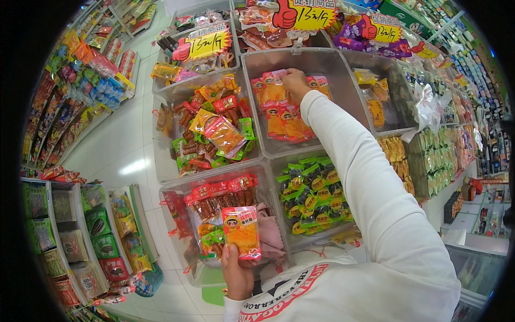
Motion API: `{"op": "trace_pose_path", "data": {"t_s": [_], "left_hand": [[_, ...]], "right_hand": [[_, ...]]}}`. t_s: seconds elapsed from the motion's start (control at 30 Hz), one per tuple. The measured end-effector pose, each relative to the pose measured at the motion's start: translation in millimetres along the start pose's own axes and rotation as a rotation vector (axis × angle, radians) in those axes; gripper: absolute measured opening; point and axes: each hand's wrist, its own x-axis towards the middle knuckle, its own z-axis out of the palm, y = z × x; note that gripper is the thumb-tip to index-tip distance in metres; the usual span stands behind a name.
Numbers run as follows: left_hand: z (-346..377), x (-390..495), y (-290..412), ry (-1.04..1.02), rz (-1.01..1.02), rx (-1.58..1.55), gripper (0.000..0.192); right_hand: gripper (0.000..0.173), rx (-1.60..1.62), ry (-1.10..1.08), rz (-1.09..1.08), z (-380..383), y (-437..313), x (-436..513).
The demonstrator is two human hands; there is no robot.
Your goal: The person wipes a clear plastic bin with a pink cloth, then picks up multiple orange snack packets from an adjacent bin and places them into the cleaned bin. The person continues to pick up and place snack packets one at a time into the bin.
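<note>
My left hand [237, 273] holds a red and yellow snack packet [242, 233] upright by its lower edge, above a clear bin of red-topped brown snacks [219, 197]. My right hand [297, 83] reaches into the upper middle bin, its fingers at the top of a similar packet [275, 88] among packets laid in rows; whether it grips one is hard to tell. Another such packet [318, 83] lies right of the hand. In the bin to the left, a loose packet [225, 135] rests on mixed wrapped snacks. A pink cloth [270, 231] lies beside the left hand's packet.
Green-wrapped dark snacks [314, 193] fill the lower middle bin. Clear plastic bin walls [263, 156] divide the display. Yellow price signs [205, 43] stand at the far bins. Snack shelves [80, 225] line the left across a tiled floor [136, 161]. A white plastic bag [425, 106] hangs at right.
</note>
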Motion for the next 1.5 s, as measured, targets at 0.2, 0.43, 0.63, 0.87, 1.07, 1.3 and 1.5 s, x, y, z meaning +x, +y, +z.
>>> {"op": "trace_pose_path", "data": {"t_s": [0.2, 0.43, 0.63, 0.87, 1.07, 1.3, 1.5], "left_hand": [[16, 10, 1, -0.054, -0.053, 0.048, 0.028], [15, 0, 8, -0.11, -0.015, 0.066, 0.028], [15, 4, 20, -0.156, 0.044, 0.11, 0.026], [47, 9, 24, -0.356, 0.12, 0.183, 0.028], [47, 7, 20, -0.349, 0.2, 0.458, 0.021], [52, 17, 24, -0.302, 0.309, 0.588, 0.012], [71, 5, 24, -0.299, 0.286, 0.46, 0.009]], "right_hand": [[0.028, 0.05, 0.009, -0.062, -39, 46, 58], [0.031, -0.41, 0.125, -0.227, -47, 1, 7], [0.028, 0.034, -0.251, -0.6, -93, -58, -126], [0.029, 0.164, -0.85, -0.23, -106, -39, -319], [0.03, 0.627, -0.989, 0.077, -98, 5, -348], [0.031, 0.518, -0.934, 0.237, -115, -7, -350], [0.033, 0.708, -0.856, 0.221, -115, -4, -352]]}}
